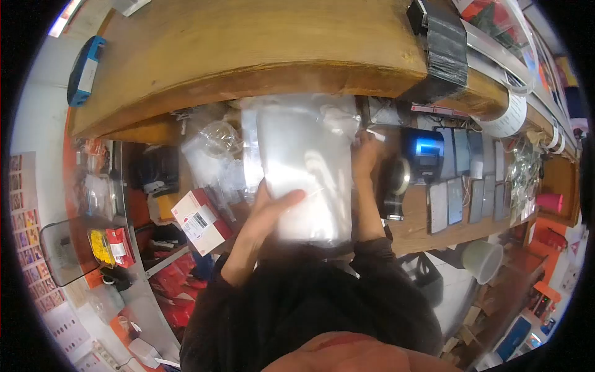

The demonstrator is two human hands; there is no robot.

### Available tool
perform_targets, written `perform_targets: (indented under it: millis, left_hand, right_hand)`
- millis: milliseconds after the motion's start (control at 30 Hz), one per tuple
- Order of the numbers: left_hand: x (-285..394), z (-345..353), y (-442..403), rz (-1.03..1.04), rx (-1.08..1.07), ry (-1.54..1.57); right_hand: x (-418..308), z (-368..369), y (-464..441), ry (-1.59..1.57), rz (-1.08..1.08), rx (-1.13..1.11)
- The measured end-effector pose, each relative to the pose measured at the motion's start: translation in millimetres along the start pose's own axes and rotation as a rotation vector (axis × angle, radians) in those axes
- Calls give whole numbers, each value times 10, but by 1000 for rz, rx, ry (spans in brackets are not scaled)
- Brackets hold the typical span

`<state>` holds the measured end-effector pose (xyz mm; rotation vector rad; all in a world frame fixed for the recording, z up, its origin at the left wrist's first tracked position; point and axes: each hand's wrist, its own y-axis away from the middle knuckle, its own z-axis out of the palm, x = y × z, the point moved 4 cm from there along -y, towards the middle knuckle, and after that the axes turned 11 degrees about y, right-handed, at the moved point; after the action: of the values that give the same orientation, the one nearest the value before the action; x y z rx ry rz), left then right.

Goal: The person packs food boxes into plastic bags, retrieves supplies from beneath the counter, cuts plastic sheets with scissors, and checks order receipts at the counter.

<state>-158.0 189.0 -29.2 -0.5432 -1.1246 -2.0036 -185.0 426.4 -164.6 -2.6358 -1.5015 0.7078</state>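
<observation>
A stack of clear plastic bags or sheets (pixel 316 180) lies in front of me, glossy with reflected light. My left hand (pixel 273 211) grips its lower left side, thumb on top and the fingers hidden beneath. Just beyond the stack's right edge is my right hand (pixel 367 155), pointing away from me. A small white item (pixel 375 134) appears at its fingertips; blur hides whether the fingers hold it. Crumpled clear plastic (pixel 214 152) sits left of the stack. A red and white box (pixel 201 221) with a label stands near my left forearm.
A thick wooden shelf (pixel 266 56) overhangs the far side. To the right are a black device with a blue-lit top (pixel 425 155), a tape roll (pixel 401 177) and several phones (pixel 455 200) in rows. A pale bucket (pixel 482 261) stands lower right.
</observation>
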Motion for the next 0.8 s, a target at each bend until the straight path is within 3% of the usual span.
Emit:
perform_targets:
  millis: [100, 133, 200, 233, 267, 300, 333, 367, 400, 433, 467, 500, 533, 567, 600, 633, 667, 700, 767, 800]
  left_hand:
    - [59, 120, -238, 133, -93, -165]
    - [85, 93, -361, 134, -78, -147]
    - [136, -7, -573, 130, -71, -140]
    - [165, -82, -720, 189, -101, -120]
    - [169, -184, -911, 256, -140, -104]
    - [109, -418, -1116, 371, -36, -367]
    - [-39, -639, -1312, 377, -30, -364]
    - [-193, -875, -1459, 425, 56, -441]
    - [-250, -1005, -1513, 475, 144, -517]
    - [-210, -995, -1455, 349, 245, -557]
    - [-233, -1001, -1451, 348, 254, -552]
    - [-236, -1011, -1438, 476, 301, -675]
    - [-269, -1000, -1379, 596, 348, -797]
    - [-323, -984, -1367, 573, 276, -527]
    - [-248, -854, -1284, 579, 281, -523]
    - [-75, -593, -1072, 748, 318, -944]
    - [-11, -427, -928, 894, 350, -1370]
    - [-76, -452, -973, 865, 171, -1424]
    - [-156, -552, -1131, 867, 107, -1448]
    - [-179, -565, -1222, 885, 35, -1475]
  right_hand:
    - [70, -373, -53, -351, 154, -23]
    - [5, -718, -60, -179, 221, -130]
    - [13, -1156, 29, -123, 233, 40]
    - [-111, -1489, 14, -108, 300, 13]
    - [-147, -1666, 19, -258, 206, 261]
    - [-170, -1727, -47, -424, 184, 290]
    - [-184, -1770, -99, -589, 165, 319]
    - [-201, -1777, -148, -590, 158, 310]
    - [-244, -1678, -252, -723, 171, 140]
    - [-322, -1544, -357, -852, 184, -34]
    - [-377, -1321, -462, -891, 180, -65]
    - [-397, -1098, -531, -697, 239, -77]
    - [-486, -869, -643, -655, -70, -38]
    - [-555, -782, -628, -262, -196, 125]
    - [-686, -772, -598, -69, -268, 202]
    - [-819, -764, -563, 126, -326, 295]
    - [-905, -876, -484, 27, -258, 284]
    - [-944, -948, -353, -67, -186, 266]
    - [-970, -745, -35, -535, -132, -234]
    - [-927, -468, 171, -618, -120, -556]
